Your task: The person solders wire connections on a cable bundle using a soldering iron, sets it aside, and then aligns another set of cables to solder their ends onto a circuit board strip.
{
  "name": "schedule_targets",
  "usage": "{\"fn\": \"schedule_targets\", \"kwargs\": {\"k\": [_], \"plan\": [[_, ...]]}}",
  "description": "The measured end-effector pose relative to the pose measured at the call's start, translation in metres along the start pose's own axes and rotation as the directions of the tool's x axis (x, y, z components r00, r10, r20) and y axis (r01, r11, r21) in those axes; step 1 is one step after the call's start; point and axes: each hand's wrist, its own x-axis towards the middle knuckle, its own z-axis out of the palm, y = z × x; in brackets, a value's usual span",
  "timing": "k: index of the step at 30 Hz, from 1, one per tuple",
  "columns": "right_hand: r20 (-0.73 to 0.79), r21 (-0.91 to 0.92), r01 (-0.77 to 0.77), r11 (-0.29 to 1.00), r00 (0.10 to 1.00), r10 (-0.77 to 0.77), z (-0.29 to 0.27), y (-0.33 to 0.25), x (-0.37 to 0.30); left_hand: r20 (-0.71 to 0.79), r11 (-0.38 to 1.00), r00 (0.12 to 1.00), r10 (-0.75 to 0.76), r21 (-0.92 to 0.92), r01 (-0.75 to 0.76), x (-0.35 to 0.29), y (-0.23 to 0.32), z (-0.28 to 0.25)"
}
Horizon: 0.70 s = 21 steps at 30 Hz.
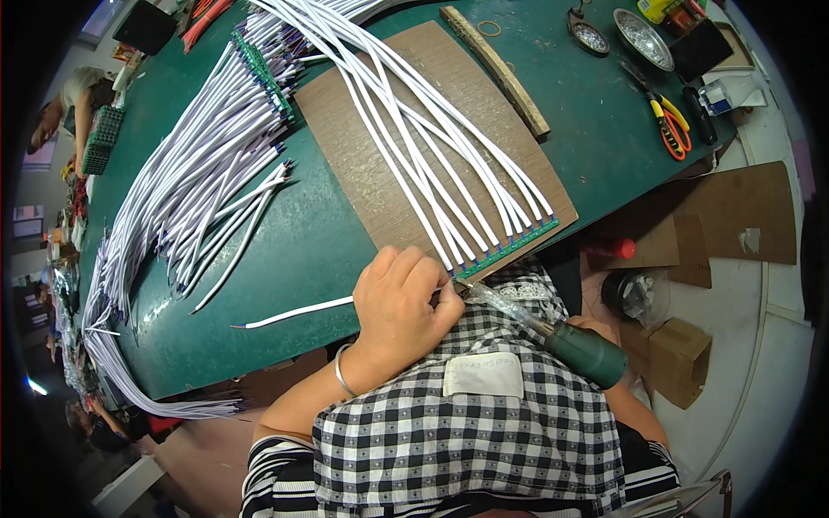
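Note:
My left hand (399, 298) is closed in a pinch on a white cable (298, 310) whose free end points left. Its fingertips are at the left end of a narrow green circuit board strip (522, 241). Several white cables (432, 160) run up and away from that strip across a brown board (345, 138). My right hand (594, 326) grips a soldering iron (589, 352) with a dark green handle, partly hiding the fingers. The iron's tip reaches the strip's left end, close to my left fingertips. The exact contact is too small to make out.
A big bundle of white cables (186, 164) covers the green table's left side, with more green strips (259, 73) on it. A wooden bar (496, 73), metal bowl (643, 39) and orange-handled pliers (672, 129) lie at right. A cardboard box (680, 363) stands on the floor.

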Motion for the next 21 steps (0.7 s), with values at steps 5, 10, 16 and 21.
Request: {"fn": "schedule_targets", "kwargs": {"k": [5,10,16,21], "plan": [[-0.233,0.156,0.105,0.982,0.970,-0.067,-0.017,-0.041,0.008,0.003,1.000,1.000,-0.004,-0.005,0.004,0.000,0.000,0.000],[0.095,0.412,-0.462,0.785,0.879,0.467,-0.050,-0.095,0.012,-0.011,1.000,1.000,0.002,0.015,-0.002,0.000,-0.001,0.001],[0.094,-0.138,-0.094,0.986,0.990,0.107,-0.059,-0.108,0.034,-0.002,0.999,1.000,0.002,0.036,-0.002,-0.001,-0.001,0.001],[0.137,-0.149,-0.077,0.986,0.986,0.097,-0.058,-0.114,0.045,-0.039,0.999,0.999,0.026,0.037,-0.025,-0.002,-0.003,0.002]]}}
